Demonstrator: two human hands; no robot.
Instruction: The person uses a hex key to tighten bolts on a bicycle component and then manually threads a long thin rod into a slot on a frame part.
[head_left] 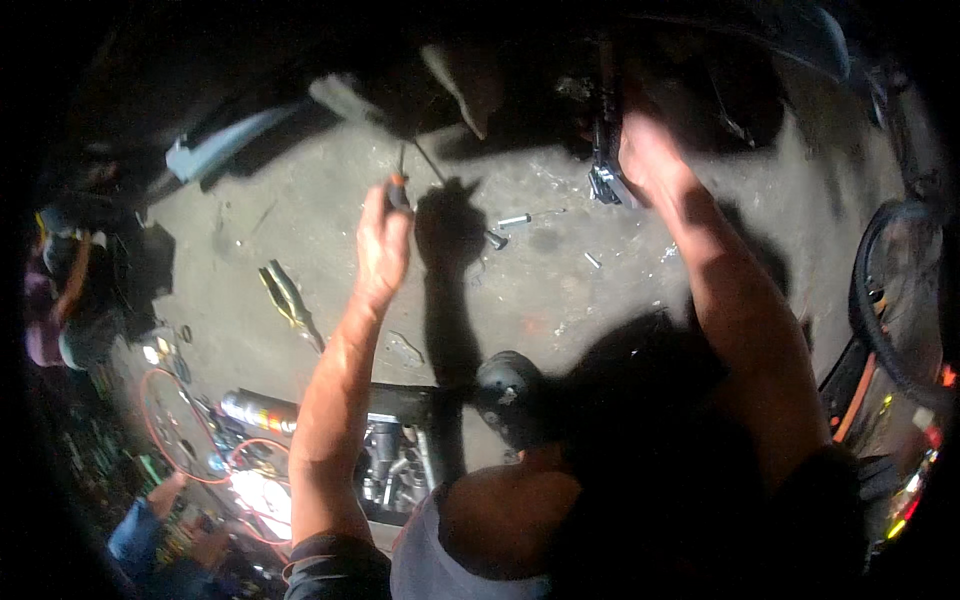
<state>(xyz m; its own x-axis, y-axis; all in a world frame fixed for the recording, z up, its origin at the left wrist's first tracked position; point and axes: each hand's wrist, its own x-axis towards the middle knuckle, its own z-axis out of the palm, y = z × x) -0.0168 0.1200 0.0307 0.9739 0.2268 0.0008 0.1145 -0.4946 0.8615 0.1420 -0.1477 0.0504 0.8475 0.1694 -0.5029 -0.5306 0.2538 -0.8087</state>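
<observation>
Knee up close at the bottom (500, 510), bent, with both forearms reaching away over the concrete floor (300, 220). Left hand (383, 245) has its grip clamped on an orange-handled screwdriver (399, 185), shaft pointing up toward the dark machine overhead. Right hand (650, 160) is up at a metal bracket (605, 185) hanging from that machine, touching it, but whether its grip is closed I cannot tell through the blur. Yellow-handled pliers (290, 300) lie on the floor left of the left forearm, and a small socket (514, 220) sits between the hands.
</observation>
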